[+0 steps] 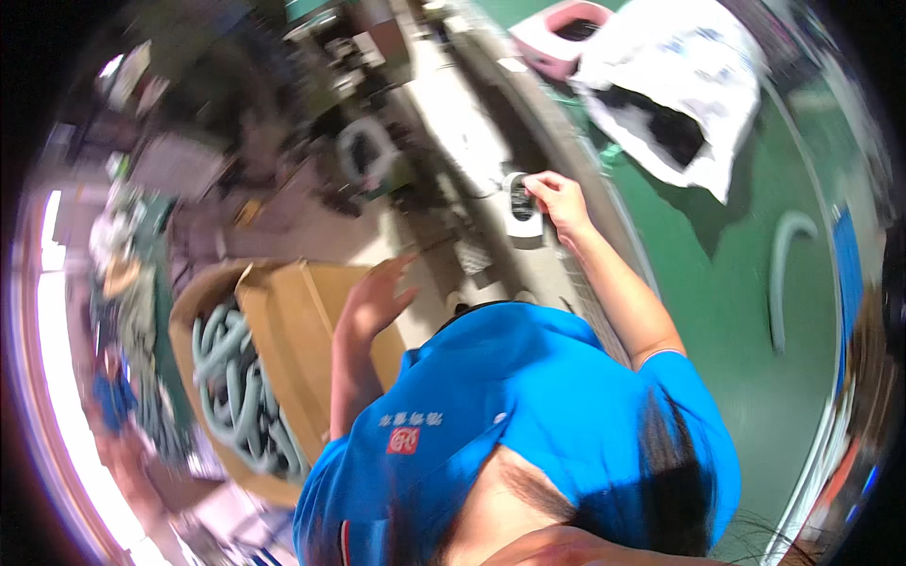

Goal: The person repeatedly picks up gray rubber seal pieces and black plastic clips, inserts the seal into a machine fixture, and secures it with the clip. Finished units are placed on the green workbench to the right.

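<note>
Out in front of me, my right hand (559, 203) pinches the edge of a small white rounded piece (522, 227) with a dark oval middle. What the piece is exactly cannot be made out. My left hand (376, 298) is held lower and to the left, slightly blurred, its fingers apart and nothing in it. It is near a cardboard box (297, 316), whose flap stands beside my left forearm. Inside the box lie several bent grey-green tubes (231, 387).
On the right runs a green table (698, 311) with a grey-green curved tube (780, 274) on it. Farther up it are a white plastic bag (679, 57) with dark contents and a pink part (543, 47). A blurred pale ring-shaped thing (385, 146) lies ahead to the left.
</note>
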`<state>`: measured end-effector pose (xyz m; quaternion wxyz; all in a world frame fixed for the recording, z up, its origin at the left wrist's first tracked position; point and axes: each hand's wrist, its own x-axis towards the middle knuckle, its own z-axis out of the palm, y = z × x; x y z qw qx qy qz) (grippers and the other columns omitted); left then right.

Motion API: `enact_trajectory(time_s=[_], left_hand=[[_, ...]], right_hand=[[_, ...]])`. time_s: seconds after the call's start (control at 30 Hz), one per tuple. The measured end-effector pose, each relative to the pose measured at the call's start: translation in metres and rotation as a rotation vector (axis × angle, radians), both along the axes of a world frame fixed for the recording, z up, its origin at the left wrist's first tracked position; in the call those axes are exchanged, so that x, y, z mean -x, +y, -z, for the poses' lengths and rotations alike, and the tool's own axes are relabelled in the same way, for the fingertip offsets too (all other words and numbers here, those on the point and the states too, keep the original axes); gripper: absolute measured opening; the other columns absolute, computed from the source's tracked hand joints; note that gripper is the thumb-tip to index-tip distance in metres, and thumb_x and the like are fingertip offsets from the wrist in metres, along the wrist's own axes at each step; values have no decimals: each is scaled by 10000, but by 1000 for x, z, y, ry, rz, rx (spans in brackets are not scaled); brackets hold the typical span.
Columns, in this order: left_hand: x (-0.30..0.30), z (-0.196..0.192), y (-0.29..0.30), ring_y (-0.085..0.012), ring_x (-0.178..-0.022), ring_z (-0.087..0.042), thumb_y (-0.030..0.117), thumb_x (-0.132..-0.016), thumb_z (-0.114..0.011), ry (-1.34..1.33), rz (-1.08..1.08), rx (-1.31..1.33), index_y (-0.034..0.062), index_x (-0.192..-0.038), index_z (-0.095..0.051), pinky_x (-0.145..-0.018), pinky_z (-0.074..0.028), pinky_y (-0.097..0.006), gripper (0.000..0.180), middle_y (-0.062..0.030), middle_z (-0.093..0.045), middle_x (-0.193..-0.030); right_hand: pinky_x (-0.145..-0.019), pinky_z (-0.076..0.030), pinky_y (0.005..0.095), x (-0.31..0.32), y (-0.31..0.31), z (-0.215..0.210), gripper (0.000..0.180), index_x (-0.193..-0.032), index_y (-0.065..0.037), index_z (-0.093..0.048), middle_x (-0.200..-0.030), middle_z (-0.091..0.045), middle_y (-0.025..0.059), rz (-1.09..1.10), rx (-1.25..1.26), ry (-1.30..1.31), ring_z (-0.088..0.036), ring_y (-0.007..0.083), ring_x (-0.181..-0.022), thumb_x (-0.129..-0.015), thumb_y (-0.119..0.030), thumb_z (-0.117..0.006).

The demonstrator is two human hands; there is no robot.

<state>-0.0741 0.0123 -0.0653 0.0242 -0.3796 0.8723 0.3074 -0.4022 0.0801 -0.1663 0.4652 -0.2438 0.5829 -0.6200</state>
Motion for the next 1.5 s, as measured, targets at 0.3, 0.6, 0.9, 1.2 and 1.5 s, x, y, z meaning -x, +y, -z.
enact_trajectory(time_s=[0.3, 0.6, 0.9, 1.2, 1.5], left_hand=[[-94, -4, 57, -315, -1008, -592, 225, -798, -635, -181, -455, 28, 105, -1232, -509, -851, -475, -413, 467, -148, -614, -1092], [-181, 32, 88, -296, -973, -609, 236, -780, -679, -266, -689, -97, 84, -1195, -521, -829, -489, -395, 469, -140, -637, -1024], [-161, 23, 24, -302, -967, -608, 204, -776, -675, -67, -455, 29, 79, -1182, -524, -827, -490, -398, 451, -146, -631, -1023], [-103, 28, -13, -303, -1037, -590, 223, -797, -634, -140, -155, -38, 77, -1266, -496, -877, -471, -397, 510, -175, -602, -1123], [-35, 18, 13, -312, -932, -610, 171, -775, -668, -298, 21, -98, 53, -1216, -514, -808, -483, -397, 482, -161, -633, -979]], right_hand=[[-641, -506, 261, -194, -207, -76, 146, -893, -62, -705, -784, -699, 77, -443, 445, 475, -655, 117, -703, -843, -195, -671], [-601, -505, 258, -230, -233, -60, 137, -866, -42, -690, -716, -685, 67, -450, 527, 499, -651, 123, -643, -843, -174, -665], [-549, -488, 264, -247, -232, -76, 317, -982, -56, -505, -589, -418, -45, -580, 26, -161, -404, 77, -448, -916, -364, -547], [-515, -416, 243, -32, -106, -1, 307, -1033, -75, -511, -623, -427, -48, 63, -39, -119, -369, 59, -505, -931, -364, -525], [-842, -457, 441, 253, 267, 72, 379, -1065, 17, -520, -960, -604, 189, 1215, -904, 934, -584, 339, -934, -766, -182, -640]])
